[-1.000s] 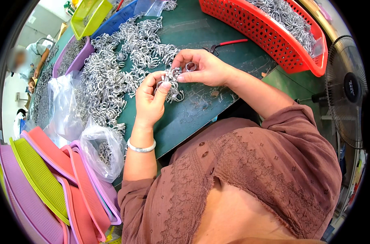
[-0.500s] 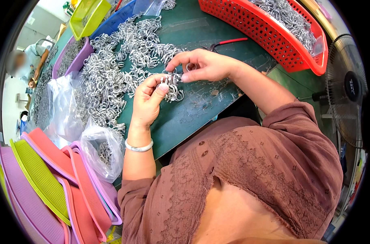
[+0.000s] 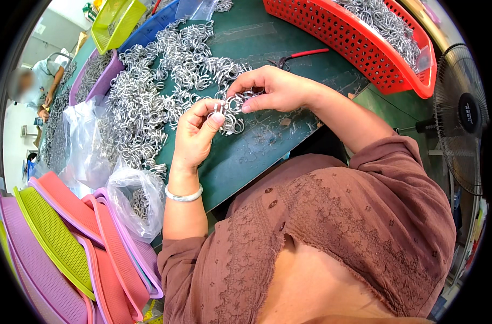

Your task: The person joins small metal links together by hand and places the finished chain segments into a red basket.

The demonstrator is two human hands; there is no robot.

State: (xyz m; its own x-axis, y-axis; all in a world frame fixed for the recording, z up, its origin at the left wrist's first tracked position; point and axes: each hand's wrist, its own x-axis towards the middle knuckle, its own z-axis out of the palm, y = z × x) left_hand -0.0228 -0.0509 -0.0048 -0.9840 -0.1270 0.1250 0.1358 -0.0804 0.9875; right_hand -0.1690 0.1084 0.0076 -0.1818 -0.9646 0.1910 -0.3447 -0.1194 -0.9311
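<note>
Several silvery metal rings (image 3: 233,124) form a small bunch above the green table, pinched between the thumb and fingers of my left hand (image 3: 196,132). My right hand (image 3: 281,89) meets this bunch from the right. Its thumb and index finger are closed around more metal rings (image 3: 248,97), side by side with the left hand's. Just beyond both hands spreads a large heap of loose rings (image 3: 138,108). The fingers partly cover the held rings, so how they sit together is hard to make out.
A red perforated basket (image 3: 343,40) of rings stands far right, with red-handled pliers (image 3: 297,54) nearby. A purple basket (image 3: 102,75), a clear plastic bag (image 3: 138,200) and stacked colored baskets (image 3: 57,243) lie left. A fan (image 3: 462,116) stands right. Another person (image 3: 43,75) sits far left.
My right hand's fingertips have come slightly down and closer to the left hand's bunch, and more rings show between its fingers. My left hand has hardly moved.
</note>
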